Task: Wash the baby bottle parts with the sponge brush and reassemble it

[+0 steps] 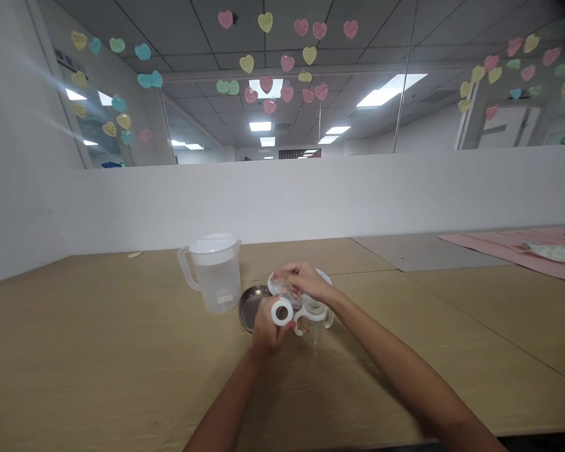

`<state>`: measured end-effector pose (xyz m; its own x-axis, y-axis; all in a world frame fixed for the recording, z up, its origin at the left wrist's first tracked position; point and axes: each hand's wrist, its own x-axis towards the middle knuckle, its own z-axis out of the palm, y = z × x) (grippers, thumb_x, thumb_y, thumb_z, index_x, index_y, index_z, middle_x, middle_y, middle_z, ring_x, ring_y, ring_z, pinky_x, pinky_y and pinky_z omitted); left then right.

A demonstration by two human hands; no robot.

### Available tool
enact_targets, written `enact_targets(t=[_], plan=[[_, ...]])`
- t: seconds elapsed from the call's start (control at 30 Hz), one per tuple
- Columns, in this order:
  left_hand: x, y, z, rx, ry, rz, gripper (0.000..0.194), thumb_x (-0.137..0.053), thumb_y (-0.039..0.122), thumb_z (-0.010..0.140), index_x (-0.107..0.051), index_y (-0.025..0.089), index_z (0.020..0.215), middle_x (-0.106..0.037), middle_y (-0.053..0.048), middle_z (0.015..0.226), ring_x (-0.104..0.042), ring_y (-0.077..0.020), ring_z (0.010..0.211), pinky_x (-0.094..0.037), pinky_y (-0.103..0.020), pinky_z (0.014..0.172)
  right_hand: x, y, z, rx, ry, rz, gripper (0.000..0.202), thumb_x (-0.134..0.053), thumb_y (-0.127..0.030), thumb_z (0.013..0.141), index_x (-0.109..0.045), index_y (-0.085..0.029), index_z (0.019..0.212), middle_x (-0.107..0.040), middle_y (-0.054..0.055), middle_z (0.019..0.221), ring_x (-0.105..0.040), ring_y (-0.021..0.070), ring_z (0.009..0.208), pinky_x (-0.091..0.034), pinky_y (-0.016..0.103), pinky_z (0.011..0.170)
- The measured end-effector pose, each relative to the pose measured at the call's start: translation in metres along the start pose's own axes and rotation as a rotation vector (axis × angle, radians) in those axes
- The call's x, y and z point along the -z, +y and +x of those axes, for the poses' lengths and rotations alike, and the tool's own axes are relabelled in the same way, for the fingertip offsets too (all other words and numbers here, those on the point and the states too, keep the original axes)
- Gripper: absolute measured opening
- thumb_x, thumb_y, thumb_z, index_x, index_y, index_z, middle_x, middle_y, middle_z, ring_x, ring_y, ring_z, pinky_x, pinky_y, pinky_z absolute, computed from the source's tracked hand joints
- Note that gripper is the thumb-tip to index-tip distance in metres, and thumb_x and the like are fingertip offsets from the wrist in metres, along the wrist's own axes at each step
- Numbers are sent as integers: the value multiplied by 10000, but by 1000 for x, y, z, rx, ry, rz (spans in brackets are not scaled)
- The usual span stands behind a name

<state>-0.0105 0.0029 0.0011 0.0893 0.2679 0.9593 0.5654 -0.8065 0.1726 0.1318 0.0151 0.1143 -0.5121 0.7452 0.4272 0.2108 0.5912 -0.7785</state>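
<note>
My left hand point(264, 333) grips a white ring-shaped collar point(275, 314), its round opening facing me. Just above it, the bent fingers of my right hand point(306, 280) close on something small and see-through, too blurred to name. Below my right wrist stands a clear baby bottle point(316, 333) with white side handles point(299, 321) and an uncovered top. A shiny metal dish point(249, 307) lies to the left, partly hidden behind my left hand. Behind my right hand is a white plate-like dish point(326, 275), mostly covered by the hand.
A translucent lidded pitcher point(220, 285) with liquid in it stands left of the metal dish. A small flat light piece point(135, 255) lies at the far left. On the right, a pink cloth point(503, 242) covers part of the wooden table point(122, 364). A white wall point(282, 201) rises behind.
</note>
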Motion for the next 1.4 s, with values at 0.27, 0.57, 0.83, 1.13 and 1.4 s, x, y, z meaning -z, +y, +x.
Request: enact_targets(t=[0.27, 0.57, 0.83, 1.13, 1.4], plan=[[2, -1, 9, 302, -144, 158, 393, -470, 437, 844, -501, 171, 1132, -521, -97, 1028, -553, -212, 953, -458, -353, 832, 33, 16, 5, -90, 122, -647, 433, -531, -537, 774, -627, -132, 655, -596, 34, 591, -533, 121, 553, -350, 214, 509], [-4, -5, 9, 367, -180, 215, 423, -508, 426, 835, -494, 184, 1182, -547, -89, 1079, -535, -214, 1030, -435, -357, 889, 45, 60, 8, -420, -148, -1001, 323, -658, -325, 711, -675, -144, 978, -660, 138, 1015, -607, 250, 906, -441, 287, 705], [0, -1, 11, 340, -111, 156, 367, -517, 412, 837, -520, 192, 1129, -621, -74, 1028, -576, -200, 974, -454, -326, 833, 23, 33, 6, -108, -260, -238, 387, -598, -435, 753, -632, -193, 1052, -653, 38, 942, -589, 126, 747, -454, 175, 526], [7, -11, 12, 183, -56, 269, 381, -479, 348, 863, -482, 165, 1198, -558, -126, 1206, -493, -229, 1147, -373, -389, 974, 30, 77, 16, -330, 13, -570, 296, -668, -383, 679, -685, -155, 867, -672, 44, 767, -567, 113, 635, -386, 193, 552], [28, -55, 8, 576, 229, 509, 736, -533, 463, 798, -242, 107, 1373, -288, -224, 1414, -252, -336, 1320, -219, -503, 1059, 26, 106, 16, -499, -102, -798, 299, -654, -441, 658, -718, -162, 743, -690, 53, 731, -598, 140, 662, -343, 199, 531]])
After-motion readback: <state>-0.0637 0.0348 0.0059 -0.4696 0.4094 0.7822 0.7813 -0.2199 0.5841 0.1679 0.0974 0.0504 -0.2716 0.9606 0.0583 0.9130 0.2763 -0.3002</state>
